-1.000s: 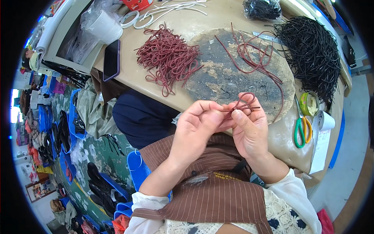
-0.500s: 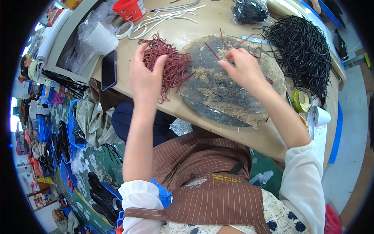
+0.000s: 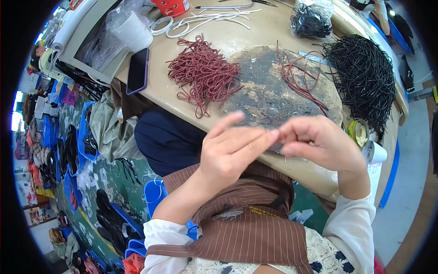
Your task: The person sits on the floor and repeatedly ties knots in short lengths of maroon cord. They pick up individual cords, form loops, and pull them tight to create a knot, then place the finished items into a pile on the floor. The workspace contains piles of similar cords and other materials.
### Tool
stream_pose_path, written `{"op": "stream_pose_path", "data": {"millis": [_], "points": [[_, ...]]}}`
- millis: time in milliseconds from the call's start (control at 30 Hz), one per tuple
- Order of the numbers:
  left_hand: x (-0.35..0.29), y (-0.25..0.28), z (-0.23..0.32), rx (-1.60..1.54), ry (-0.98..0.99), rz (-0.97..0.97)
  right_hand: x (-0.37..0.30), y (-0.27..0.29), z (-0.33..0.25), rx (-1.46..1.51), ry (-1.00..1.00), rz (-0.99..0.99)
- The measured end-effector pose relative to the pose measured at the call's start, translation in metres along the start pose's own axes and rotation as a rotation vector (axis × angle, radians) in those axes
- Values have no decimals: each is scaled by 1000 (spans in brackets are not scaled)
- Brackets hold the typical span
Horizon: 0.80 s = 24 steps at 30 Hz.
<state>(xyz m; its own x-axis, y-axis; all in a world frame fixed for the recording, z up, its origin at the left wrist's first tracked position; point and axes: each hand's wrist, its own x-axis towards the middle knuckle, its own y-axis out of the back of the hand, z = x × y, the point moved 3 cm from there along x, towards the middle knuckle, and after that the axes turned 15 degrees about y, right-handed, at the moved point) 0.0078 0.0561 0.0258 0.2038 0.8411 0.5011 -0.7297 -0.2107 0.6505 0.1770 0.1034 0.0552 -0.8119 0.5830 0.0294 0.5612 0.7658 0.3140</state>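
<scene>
Both hands meet over the near edge of a round, dark, worn board (image 3: 255,91). The thumb and a finger of my left hand (image 3: 228,153) come together at the tips, while another finger sticks out. My right hand (image 3: 319,141) is curled in a pinch right against those fingertips. Whatever they hold is too small and hidden to make out; a bit of reddish strand shows on the board behind them. Several dark red cords (image 3: 296,77) lie looped across the board's right half. To its left sits a tangled pile of dark red looped cords (image 3: 203,73).
A heap of black cords (image 3: 362,75) lies right of the board, near an open green tin (image 3: 358,131) and a white roll (image 3: 374,151). A phone (image 3: 138,71), a white spool (image 3: 132,35), white cords (image 3: 205,19), a red tub (image 3: 172,6) and a bag of black cords (image 3: 312,20) surround the work area.
My left hand has left the red cord pile and moved right and nearer. My right hand has come down from the cords on the board, and the two hands now meet.
</scene>
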Motion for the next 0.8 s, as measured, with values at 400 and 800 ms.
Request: {"op": "stream_pose_path", "data": {"millis": [400,800], "points": [[-8,0,-5,-450,591,-123,11,-9,23,783,-122,101],[-4,-27,-31,-1054,894,-186,30,-4,19,347,-61,309]]}}
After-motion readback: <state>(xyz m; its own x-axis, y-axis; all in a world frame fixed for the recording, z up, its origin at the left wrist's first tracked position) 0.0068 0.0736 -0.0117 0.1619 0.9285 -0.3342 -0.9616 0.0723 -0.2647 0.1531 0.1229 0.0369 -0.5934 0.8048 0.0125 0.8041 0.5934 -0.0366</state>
